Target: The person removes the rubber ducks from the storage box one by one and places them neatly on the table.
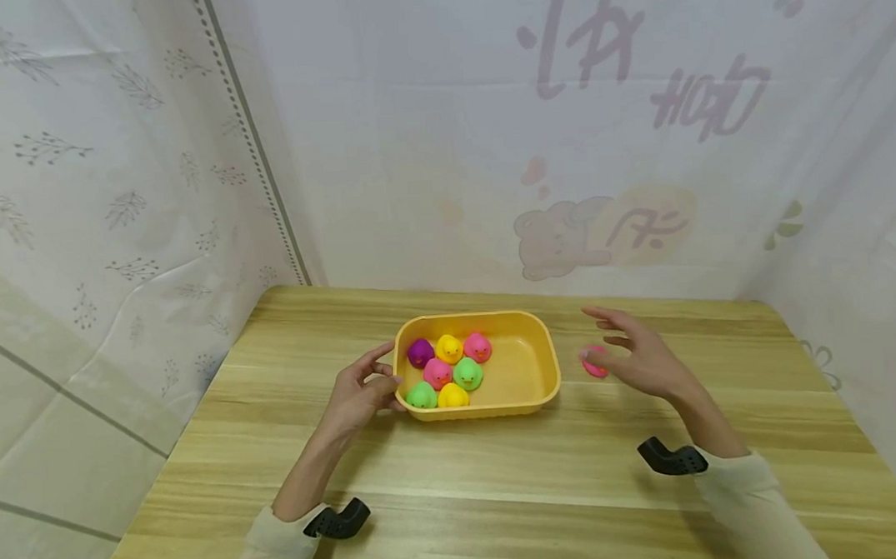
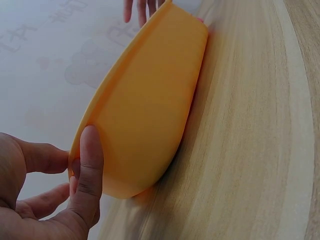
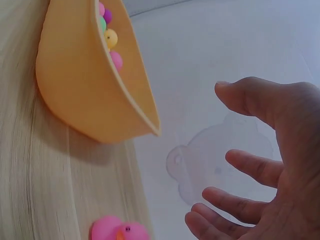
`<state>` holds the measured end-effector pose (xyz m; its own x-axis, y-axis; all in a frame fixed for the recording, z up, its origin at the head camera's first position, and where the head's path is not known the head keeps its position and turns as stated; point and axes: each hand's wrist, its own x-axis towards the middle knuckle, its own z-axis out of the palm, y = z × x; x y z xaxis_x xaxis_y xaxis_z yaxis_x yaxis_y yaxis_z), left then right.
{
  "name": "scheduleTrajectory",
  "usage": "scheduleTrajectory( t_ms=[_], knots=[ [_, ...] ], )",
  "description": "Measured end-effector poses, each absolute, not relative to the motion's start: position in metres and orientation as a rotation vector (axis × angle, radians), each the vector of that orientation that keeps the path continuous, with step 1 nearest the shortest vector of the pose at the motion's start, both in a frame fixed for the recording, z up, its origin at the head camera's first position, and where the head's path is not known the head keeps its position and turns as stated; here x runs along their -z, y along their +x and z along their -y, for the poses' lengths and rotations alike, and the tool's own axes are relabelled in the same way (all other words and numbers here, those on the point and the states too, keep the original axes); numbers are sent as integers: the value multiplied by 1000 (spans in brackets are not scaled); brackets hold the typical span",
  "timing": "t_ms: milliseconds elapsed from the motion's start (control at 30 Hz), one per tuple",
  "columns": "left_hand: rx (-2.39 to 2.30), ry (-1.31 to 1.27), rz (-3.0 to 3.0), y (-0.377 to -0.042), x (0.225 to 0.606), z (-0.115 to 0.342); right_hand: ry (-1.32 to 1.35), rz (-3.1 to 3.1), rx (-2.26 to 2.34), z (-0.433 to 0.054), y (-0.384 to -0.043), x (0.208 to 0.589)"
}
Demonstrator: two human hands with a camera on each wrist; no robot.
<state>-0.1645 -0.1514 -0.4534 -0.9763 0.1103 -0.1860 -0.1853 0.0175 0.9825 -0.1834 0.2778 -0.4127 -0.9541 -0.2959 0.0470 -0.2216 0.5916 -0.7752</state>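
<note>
A yellow-orange plastic tub (image 1: 518,375) stands on the table with several small rubber ducks in its left part: a purple duck (image 1: 420,353), green, yellow and pink ones. My left hand (image 1: 358,398) holds the tub's left end, thumb and fingers at the rim; the left wrist view shows the thumb (image 2: 90,155) against the outer wall. To the right of the tub, a pink duck (image 3: 120,230) lies on the wood. Over it hovers my right hand (image 1: 642,361), fingers spread apart and nothing in them; its thumb overlaps the duck in the head view.
The wooden table (image 1: 457,487) ends at the back against a pale printed curtain (image 1: 412,148). Another patterned curtain (image 1: 100,211) hangs along the left side. Black wrist mounts (image 1: 342,519) sit at both sleeve cuffs.
</note>
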Motion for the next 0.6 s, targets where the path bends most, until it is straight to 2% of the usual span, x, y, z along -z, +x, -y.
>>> scheduleTrajectory(
  t_ms=[600],
  knots=[
    [-2063,-91,-2086,-164,452,151,-504,-2563,1396,-241,-192,405]
  ],
)
